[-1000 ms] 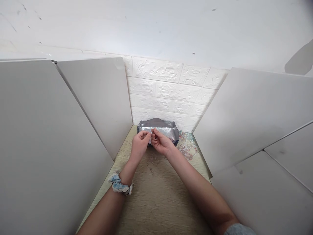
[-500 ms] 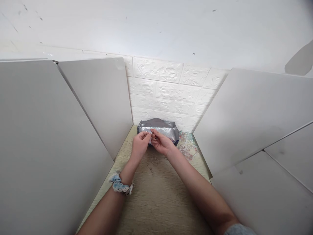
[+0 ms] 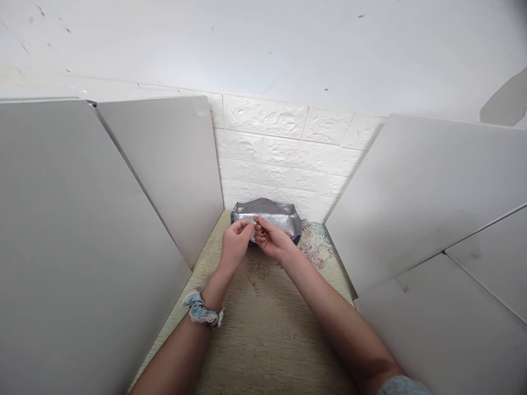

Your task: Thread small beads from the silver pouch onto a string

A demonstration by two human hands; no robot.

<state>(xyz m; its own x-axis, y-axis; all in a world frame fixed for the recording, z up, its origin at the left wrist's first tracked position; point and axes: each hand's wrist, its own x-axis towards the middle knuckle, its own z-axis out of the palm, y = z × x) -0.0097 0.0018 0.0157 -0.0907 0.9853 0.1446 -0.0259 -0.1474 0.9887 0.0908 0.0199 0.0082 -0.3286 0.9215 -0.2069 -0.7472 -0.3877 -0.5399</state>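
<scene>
My left hand (image 3: 237,239) and my right hand (image 3: 270,238) meet over the front of an open silver-lined pouch (image 3: 267,209). Both are closed in a pinch, fingertips almost touching. Whatever they pinch is too small to name. Small beads seem to lie in the pouch, mostly covered by my hands. From below my fingers, a thin beaded strand (image 3: 253,283) rests on the table. More clear and pinkish bead strings (image 3: 317,253) lie in loops to the right of the pouch.
White panels stand on the left (image 3: 164,159) and right (image 3: 428,192), close to my forearms. A white brick-pattern wall (image 3: 284,148) closes off the back. A blue scrunchie (image 3: 203,309) is around my left wrist. The table (image 3: 272,340) has a pale wood-grain top.
Almost nothing differs. Both hands keep their pinch over the pouch, with only a tiny shift of the left hand and of the view.
</scene>
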